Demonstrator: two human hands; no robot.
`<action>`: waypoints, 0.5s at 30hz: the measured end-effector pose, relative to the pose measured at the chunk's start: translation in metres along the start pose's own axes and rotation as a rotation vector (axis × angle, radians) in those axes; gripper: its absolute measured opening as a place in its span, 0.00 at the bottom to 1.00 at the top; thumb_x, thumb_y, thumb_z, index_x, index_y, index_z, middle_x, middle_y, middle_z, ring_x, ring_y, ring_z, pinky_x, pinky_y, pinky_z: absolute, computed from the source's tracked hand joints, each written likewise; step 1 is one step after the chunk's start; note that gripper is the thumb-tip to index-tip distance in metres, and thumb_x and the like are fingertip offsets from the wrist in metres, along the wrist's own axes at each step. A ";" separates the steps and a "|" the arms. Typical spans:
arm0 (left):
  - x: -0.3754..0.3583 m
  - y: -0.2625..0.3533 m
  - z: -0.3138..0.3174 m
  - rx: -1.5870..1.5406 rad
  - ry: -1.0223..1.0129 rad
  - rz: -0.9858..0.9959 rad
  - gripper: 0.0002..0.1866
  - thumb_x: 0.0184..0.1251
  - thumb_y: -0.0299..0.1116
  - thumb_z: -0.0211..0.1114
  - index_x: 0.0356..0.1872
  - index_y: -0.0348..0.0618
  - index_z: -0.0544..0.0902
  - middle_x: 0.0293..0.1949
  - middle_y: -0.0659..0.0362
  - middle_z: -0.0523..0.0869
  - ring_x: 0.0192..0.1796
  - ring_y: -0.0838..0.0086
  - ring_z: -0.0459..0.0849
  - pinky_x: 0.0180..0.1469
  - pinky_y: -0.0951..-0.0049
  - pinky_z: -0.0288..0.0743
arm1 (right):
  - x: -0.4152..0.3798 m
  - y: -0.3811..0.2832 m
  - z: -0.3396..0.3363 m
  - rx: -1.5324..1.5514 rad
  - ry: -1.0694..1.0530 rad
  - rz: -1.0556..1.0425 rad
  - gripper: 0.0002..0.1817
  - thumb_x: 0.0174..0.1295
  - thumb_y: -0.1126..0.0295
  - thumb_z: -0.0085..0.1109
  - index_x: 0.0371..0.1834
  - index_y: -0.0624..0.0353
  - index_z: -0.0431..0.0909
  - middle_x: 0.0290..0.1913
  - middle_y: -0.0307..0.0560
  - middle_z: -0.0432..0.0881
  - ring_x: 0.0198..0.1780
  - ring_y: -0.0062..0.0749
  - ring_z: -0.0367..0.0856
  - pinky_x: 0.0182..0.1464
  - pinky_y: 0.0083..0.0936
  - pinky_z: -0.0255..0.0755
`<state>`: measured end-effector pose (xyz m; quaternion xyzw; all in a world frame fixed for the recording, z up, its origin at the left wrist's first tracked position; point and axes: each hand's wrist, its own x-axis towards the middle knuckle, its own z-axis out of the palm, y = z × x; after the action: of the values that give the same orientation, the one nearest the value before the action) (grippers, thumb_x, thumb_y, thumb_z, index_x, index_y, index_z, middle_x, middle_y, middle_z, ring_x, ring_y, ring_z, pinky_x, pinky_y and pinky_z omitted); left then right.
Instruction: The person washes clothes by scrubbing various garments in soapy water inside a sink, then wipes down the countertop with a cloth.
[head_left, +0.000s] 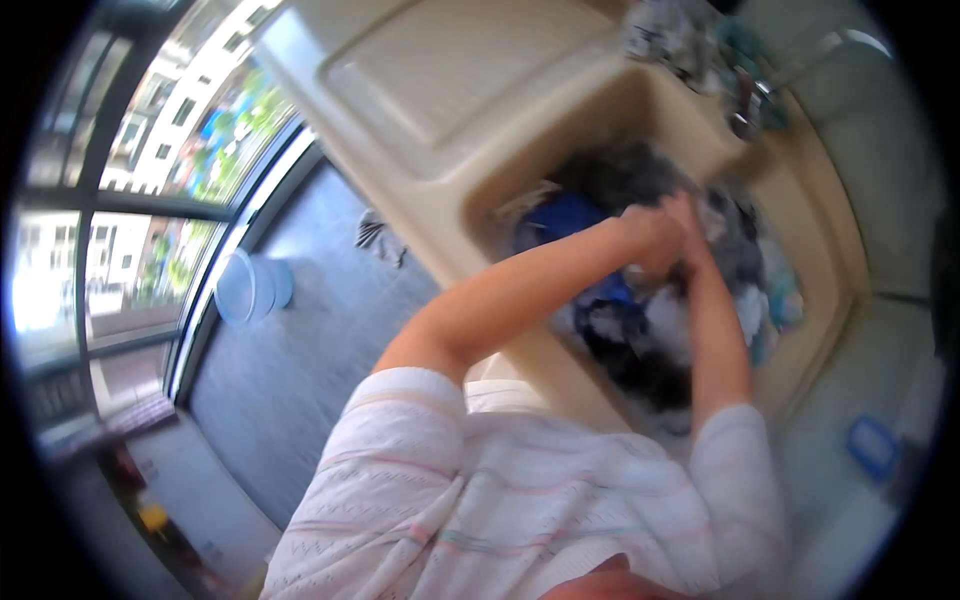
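Note:
My left hand (652, 240) and my right hand (683, 218) are close together over the wash basin (575, 125). The left one is curled closed, and the right one is closed against it. Motion blur and the hands themselves hide what they grip. Around and below them lies a heap of wet-looking laundry. It includes a blue garment (560, 218), a dark grey piece (620, 172), a white cloth (668, 318) and a black piece (655, 380).
A ribbed washboard area (450, 75) adjoins the basin. At the basin's far edge are a metal tap (742, 115) and a bundled patterned cloth (665, 40). On the grey floor are a light-blue bucket (245, 288) and a striped cloth (380, 238). Windows (150, 215) line the left.

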<state>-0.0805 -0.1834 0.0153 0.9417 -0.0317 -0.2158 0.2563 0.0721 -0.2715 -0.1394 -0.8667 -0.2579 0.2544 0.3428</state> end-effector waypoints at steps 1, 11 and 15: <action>0.010 -0.023 0.002 -0.174 0.255 -0.201 0.14 0.49 0.37 0.55 0.37 0.49 0.82 0.40 0.49 0.81 0.46 0.58 0.78 0.47 0.60 0.71 | -0.007 -0.020 0.003 0.181 0.049 0.066 0.18 0.53 0.66 0.48 0.41 0.71 0.71 0.35 0.57 0.76 0.36 0.38 0.74 0.40 0.32 0.68; 0.028 -0.094 0.003 -1.583 0.577 -0.125 0.15 0.59 0.35 0.53 0.42 0.35 0.77 0.39 0.56 0.80 0.42 0.75 0.78 0.46 0.79 0.70 | -0.112 -0.230 -0.018 0.846 0.181 -0.334 0.13 0.53 0.71 0.48 0.40 0.64 0.74 0.35 0.48 0.79 0.36 0.44 0.77 0.40 0.28 0.69; 0.034 -0.078 0.005 -1.620 0.656 -0.201 0.07 0.51 0.30 0.58 0.28 0.37 0.77 0.28 0.58 0.78 0.32 0.75 0.76 0.35 0.76 0.69 | -0.066 -0.172 0.016 -0.064 0.424 -0.544 0.12 0.51 0.70 0.49 0.38 0.61 0.74 0.31 0.61 0.76 0.35 0.56 0.74 0.37 0.34 0.68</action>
<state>-0.0558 -0.1235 -0.0407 0.4831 0.2895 0.0879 0.8216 -0.0336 -0.1962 -0.0070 -0.8102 -0.4104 -0.0404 0.4166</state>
